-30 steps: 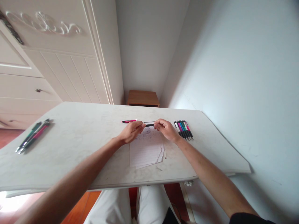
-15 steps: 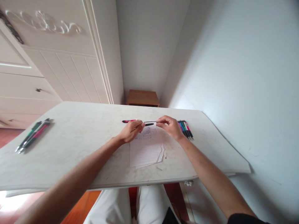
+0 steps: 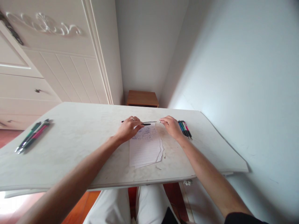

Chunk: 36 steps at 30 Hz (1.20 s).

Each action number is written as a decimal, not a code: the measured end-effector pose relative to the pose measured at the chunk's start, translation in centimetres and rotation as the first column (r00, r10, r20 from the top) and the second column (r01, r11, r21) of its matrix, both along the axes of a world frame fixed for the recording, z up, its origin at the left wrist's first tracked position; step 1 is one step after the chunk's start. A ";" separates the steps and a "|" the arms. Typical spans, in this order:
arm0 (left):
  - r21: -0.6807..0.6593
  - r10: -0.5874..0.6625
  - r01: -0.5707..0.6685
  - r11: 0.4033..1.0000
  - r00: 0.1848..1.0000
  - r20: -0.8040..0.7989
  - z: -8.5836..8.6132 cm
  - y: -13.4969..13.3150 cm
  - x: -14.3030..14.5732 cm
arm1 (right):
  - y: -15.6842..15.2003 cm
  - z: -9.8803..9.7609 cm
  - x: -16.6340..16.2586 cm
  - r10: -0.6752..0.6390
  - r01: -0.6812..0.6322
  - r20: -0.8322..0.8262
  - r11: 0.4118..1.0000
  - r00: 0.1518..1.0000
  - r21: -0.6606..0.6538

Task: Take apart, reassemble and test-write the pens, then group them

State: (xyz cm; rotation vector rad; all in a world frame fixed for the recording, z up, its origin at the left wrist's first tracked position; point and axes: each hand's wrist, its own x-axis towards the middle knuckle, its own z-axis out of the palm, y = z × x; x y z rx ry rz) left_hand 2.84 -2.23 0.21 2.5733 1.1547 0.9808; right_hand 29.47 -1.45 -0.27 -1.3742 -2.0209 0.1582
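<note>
My left hand [image 3: 129, 129], a ring on one finger, is closed over the back edge of the paper. From its fingertips a black pen barrel piece [image 3: 146, 124] points right. Just behind that piece runs a thin dark pen refill [image 3: 150, 121]; whether my left hand touches it I cannot tell. My right hand [image 3: 171, 126] pinches a small silvery pen tip [image 3: 160, 121], a short gap away from the refill's end. Beneath and in front of my left hand lie scribbled sheets of lined paper [image 3: 145, 152]. A dark pen end [image 3: 122, 121] shows left of my left hand, the rest hidden.
Several coloured pens [image 3: 185, 129] lie side by side right of my right hand. More pens [image 3: 34, 135] rest near the left edge of the white table [image 3: 81, 149]. A white cabinet [image 3: 70, 68] stands behind left, a wall [image 3: 245, 93] at right, a wooden stand [image 3: 142, 98] beyond.
My left hand has shifted slightly left with the black barrel piece and now covers most of the pink pen behind it. My right hand has moved slightly right, away from the refill's end.
</note>
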 end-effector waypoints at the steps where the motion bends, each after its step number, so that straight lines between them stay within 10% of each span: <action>1: 0.000 0.002 -0.002 1.000 1.000 -0.018 -0.1 0.1 0.0 | 0.1 -0.1 0.1 -0.018 0.018 0.020 1.000 1.000 -0.007; 36: -0.041 0.071 -0.072 0.997 0.997 -0.026 -1.2 0.7 0.5 | 0.8 -1.3 -2.0 0.046 -0.047 0.186 0.999 0.981 0.000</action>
